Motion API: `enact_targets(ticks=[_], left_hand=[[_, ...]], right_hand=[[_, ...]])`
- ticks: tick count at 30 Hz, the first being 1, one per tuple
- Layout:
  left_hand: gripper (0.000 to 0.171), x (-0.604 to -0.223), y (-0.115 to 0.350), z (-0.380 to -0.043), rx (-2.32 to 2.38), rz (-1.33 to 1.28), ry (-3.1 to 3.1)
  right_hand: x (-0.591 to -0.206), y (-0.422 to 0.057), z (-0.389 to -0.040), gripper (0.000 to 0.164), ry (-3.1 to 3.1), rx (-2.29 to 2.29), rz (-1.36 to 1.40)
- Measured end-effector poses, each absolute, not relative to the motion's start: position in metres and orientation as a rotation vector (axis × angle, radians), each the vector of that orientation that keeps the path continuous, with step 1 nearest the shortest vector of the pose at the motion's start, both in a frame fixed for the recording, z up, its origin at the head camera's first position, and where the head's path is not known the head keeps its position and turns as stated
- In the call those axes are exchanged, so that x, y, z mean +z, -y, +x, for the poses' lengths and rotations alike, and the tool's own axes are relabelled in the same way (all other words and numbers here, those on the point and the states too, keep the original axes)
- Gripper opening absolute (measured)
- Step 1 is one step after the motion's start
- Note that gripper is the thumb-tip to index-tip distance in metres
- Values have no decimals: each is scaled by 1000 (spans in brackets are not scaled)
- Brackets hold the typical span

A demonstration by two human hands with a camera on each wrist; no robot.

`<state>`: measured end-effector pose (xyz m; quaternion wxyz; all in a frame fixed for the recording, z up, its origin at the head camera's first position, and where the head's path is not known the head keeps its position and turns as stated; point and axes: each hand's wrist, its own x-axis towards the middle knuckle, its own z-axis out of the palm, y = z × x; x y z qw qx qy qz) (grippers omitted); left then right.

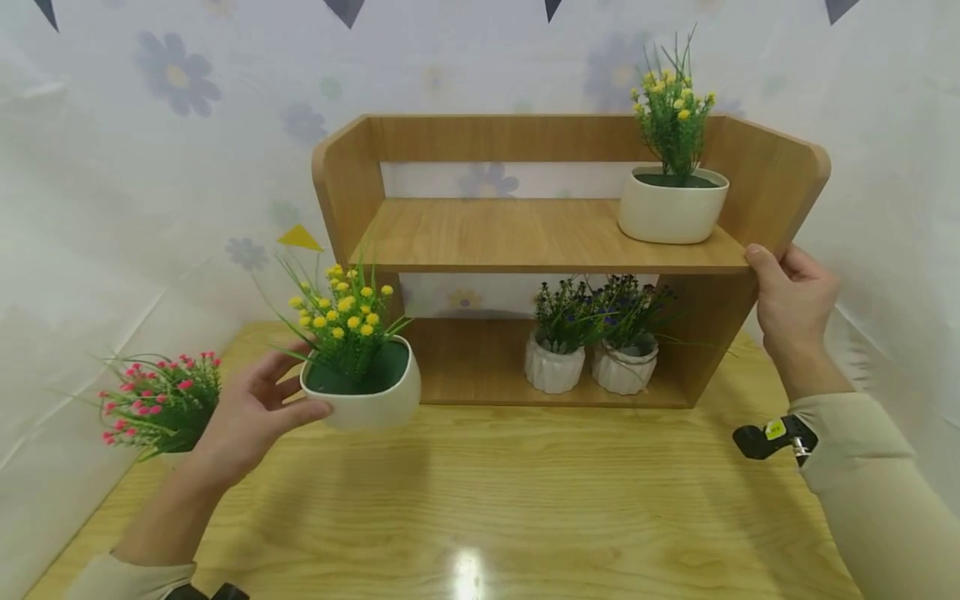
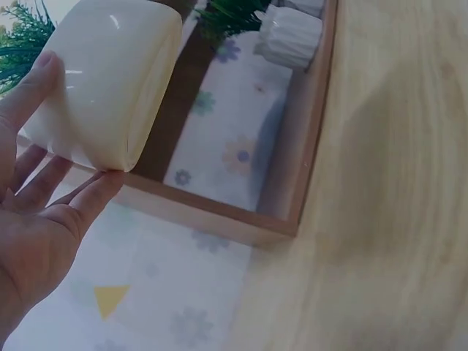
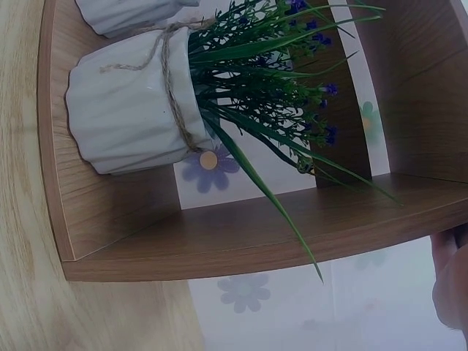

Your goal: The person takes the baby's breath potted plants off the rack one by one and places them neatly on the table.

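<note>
My left hand holds a white oval pot of yellow flowers by its left side, thumb at the front and fingers behind. In the left wrist view the pot is raised in front of the wooden shelf, its smooth underside showing. At the shelf's right side panel, my right hand grips the edge, the thumb on the front corner of the upper board. Only part of that right hand shows in the right wrist view. A matching yellow-flowered pot stands at the upper board's right end.
Two ribbed white pots with dark purple-blue flowers stand on the lower level, the nearer one tied with twine. Pink flowers in a pot sit at the table's left, partly behind my left arm. A patterned cloth hangs behind.
</note>
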<state>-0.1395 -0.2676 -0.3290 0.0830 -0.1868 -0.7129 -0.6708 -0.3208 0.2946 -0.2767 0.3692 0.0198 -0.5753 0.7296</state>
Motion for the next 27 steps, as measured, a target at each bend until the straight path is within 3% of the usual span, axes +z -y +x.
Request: enact_targets(ticks=[9, 18, 27], left_hand=[[55, -360, 284, -131, -1977, -391, 2187], [61, -390, 300, -128, -1920, -271, 2267], [69, -411, 310, -129, -1787, -218, 2382]], right_hand=[[-276, -295, -319, 19, 1507, 1859, 38], [-277, -295, -321, 12, 1470, 1856, 54], [-276, -294, -319, 16, 1501, 1854, 32]])
